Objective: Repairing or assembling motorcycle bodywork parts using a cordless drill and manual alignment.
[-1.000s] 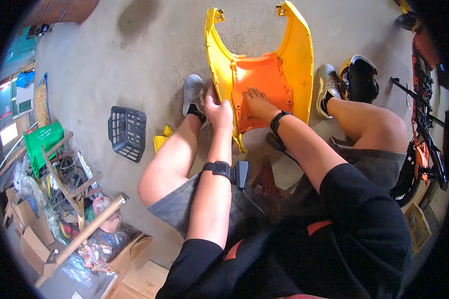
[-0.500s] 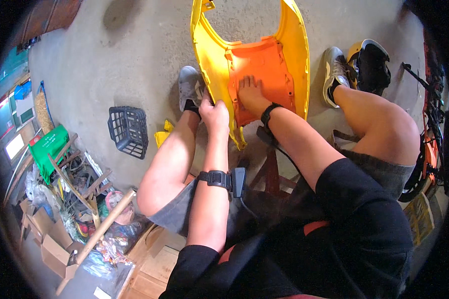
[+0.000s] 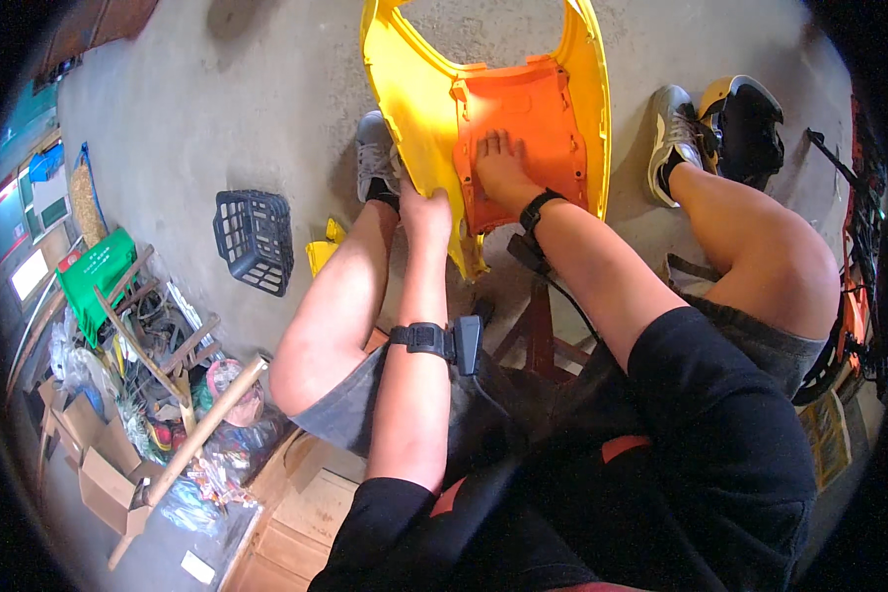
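The right hand (image 3: 503, 168) is pressing flat, fingers spread, on the orange panel (image 3: 523, 118); the left hand (image 3: 424, 212) is gripping the yellow plastic fairing's (image 3: 414, 99) edge. It is looking light, stiff, smooth; the rims are probably offering the best hold.

Crate (image 3: 255, 240) left; floor (image 3: 217, 109) betw. free.

A bare grey concrete floor (image 3: 217, 128) carries everything. On it stands a dark plastic lattice crate (image 3: 255, 240). Right of the crate lies a small yellow plastic piece (image 3: 322, 253); farther right stands a large yellow plastic panel (image 3: 414, 89). Left of the crate lies a green plastic crate (image 3: 94, 276).
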Demonstrator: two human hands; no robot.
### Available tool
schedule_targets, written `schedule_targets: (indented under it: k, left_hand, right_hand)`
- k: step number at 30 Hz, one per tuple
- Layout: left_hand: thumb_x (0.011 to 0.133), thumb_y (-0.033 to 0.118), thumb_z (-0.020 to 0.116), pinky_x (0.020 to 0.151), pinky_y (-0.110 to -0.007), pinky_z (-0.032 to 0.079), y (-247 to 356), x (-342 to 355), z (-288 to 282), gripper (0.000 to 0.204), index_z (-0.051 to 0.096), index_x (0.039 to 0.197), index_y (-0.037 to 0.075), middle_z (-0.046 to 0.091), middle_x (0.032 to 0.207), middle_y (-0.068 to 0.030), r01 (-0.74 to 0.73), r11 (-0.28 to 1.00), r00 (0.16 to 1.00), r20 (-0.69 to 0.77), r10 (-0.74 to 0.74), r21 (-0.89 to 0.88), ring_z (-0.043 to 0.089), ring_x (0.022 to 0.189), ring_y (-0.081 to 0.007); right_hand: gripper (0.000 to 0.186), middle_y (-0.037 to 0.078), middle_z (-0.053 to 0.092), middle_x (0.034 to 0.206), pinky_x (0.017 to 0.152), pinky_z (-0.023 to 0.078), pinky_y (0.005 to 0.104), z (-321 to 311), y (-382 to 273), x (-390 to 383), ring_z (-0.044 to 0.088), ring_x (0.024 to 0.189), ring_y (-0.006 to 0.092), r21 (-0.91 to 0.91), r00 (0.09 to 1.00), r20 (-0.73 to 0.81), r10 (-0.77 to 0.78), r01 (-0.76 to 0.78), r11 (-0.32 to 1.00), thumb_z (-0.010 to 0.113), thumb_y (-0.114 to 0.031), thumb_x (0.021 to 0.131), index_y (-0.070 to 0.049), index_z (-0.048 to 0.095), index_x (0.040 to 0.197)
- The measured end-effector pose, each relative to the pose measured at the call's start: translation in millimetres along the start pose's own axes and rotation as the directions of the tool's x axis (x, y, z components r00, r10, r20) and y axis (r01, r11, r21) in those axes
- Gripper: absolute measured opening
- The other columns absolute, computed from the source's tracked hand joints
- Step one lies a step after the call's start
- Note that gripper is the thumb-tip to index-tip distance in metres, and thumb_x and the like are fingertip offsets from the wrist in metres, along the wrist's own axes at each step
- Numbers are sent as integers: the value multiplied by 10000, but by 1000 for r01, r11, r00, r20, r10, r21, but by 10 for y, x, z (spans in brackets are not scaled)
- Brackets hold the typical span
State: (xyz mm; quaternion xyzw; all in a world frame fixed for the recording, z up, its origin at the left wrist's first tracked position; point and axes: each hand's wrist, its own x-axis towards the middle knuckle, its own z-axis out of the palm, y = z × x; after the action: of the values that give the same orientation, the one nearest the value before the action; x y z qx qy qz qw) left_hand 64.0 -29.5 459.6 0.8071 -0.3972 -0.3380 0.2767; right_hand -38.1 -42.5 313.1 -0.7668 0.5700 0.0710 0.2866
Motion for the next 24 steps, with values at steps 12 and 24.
schedule_targets:
  k: [12,24]
  left_hand:
    - [789,-66,455,860,-334,476,-83,-155,137,393,607,1146,-4,686,1035,-151,165,977,986,45,-160,-136,651,980,-253]
    - [797,121,524,803,-494,496,9,-142,192,359,616,1143,91,672,944,-240,170,960,981,-128,-144,224,631,934,-428]
  right_hand:
    - [638,240,245,1512,1074,150,695,46,34,73,188,1415,416,57,994,88,69,-74,996,539,-228,899,50,292,1417]
    - [1188,219,11,1578,1109,70,636,-311,241,-4,-31,1463,375,237,929,323,-180,105,966,748,-577,679,-27,99,1507]
